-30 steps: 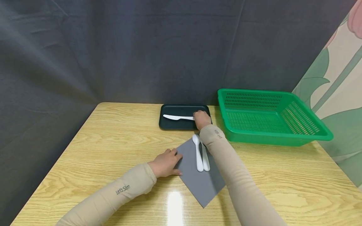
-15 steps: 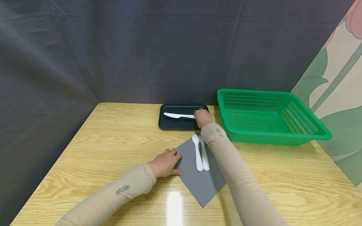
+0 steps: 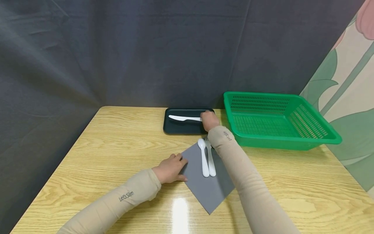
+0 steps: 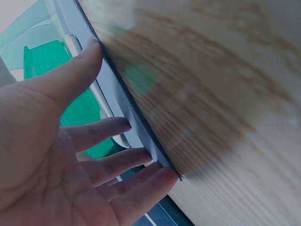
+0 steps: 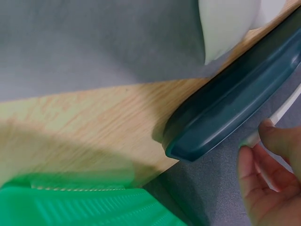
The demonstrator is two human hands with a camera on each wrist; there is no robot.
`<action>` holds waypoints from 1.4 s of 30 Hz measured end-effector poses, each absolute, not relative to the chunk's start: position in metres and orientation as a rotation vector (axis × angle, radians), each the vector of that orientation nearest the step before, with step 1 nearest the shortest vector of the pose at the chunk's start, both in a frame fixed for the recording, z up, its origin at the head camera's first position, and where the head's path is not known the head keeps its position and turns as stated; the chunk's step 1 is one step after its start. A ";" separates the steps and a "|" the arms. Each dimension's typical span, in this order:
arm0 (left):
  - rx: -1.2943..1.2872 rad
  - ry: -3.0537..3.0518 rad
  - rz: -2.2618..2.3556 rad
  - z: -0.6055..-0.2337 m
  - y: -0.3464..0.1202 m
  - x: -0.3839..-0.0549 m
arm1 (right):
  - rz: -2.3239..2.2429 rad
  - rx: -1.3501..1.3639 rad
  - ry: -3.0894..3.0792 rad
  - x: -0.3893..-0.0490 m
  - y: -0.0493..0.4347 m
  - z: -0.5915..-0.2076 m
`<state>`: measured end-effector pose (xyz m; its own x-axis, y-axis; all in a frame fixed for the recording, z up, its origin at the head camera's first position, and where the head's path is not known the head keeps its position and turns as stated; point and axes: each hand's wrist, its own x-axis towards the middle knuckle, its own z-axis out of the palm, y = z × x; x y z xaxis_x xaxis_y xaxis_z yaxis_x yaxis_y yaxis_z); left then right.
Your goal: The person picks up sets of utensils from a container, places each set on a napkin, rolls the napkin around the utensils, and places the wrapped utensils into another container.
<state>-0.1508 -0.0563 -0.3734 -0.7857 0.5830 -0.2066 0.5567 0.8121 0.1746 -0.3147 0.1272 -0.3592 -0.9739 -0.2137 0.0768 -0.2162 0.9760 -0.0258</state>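
In the head view my right hand [image 3: 209, 121] reaches over the right end of a small black tray [image 3: 187, 129]. Its thumb and fingers pinch the handle end of a white table knife [image 3: 182, 118], whose blade points left over the tray. The right wrist view shows the same pinch on the knife's handle [image 5: 282, 110]. My left hand [image 3: 170, 169] has its fingers spread at the left edge of a grey napkin [image 3: 208, 195], fingertips touching that edge in the left wrist view. A white spoon [image 3: 204, 159] and a white fork [image 3: 211, 161] lie side by side on the napkin.
A green plastic basket [image 3: 277, 142] stands at the back right, close beside the tray and the right forearm. Behind the wooden table [image 3: 117, 156] hangs a dark curtain [image 3: 175, 55]. A flower-patterned wall [image 3: 347, 107] borders the right side.
The right hand and the knife have shifted slightly toward the back of the tray, with the pinch kept. The left hand, napkin, spoon and fork have stayed in place.
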 end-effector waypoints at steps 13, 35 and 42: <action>0.884 2.747 0.168 -0.373 -0.056 -0.151 | 0.010 0.319 -3.049 -0.314 0.128 -0.355; 0.899 2.754 0.134 -0.375 -0.057 -0.152 | -0.004 0.338 -3.064 -0.313 0.127 -0.348; 0.901 2.763 0.127 -0.376 -0.057 -0.151 | -0.029 0.350 -3.051 -0.311 0.127 -0.346</action>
<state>-0.1511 -0.0568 -0.3758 -0.7838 0.5907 -0.1918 0.5706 0.8069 0.1529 -0.3114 0.1271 -0.3459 -0.9715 -0.2271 0.0675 -0.2257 0.9738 0.0267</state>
